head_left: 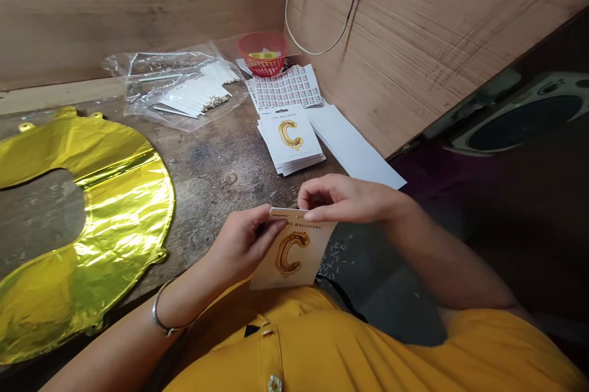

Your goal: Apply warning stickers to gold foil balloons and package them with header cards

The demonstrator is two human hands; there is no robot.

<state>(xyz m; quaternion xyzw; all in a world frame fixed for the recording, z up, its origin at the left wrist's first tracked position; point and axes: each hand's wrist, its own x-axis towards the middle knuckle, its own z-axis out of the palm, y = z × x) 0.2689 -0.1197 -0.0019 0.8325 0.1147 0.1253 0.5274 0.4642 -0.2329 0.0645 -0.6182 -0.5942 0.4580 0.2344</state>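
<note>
Close to the person's body, at about 6 o'clock of the wooden table (216,165), both hands hold one white card (294,257) with a gold letter C printed on it. The left hand (242,245) grips the card's left edge, thumb on the front and fingers curled behind. The right hand (343,199) pinches the top edge of the same card between thumb and fingertips. The card is tilted a little and hangs over the table's near edge, above the yellow shirt.

At 12 o'clock from the hands lies a stack of the same cards (291,140), well apart from them. Just beyond it is a sticker sheet (288,88), and then a red basket (262,53). At 11 o'clock a clear plastic bag (179,82) holds white sticks. At 9 o'clock a big gold foil balloon (92,226) lies flat. White sheets (352,146) lie at 1 o'clock.
</note>
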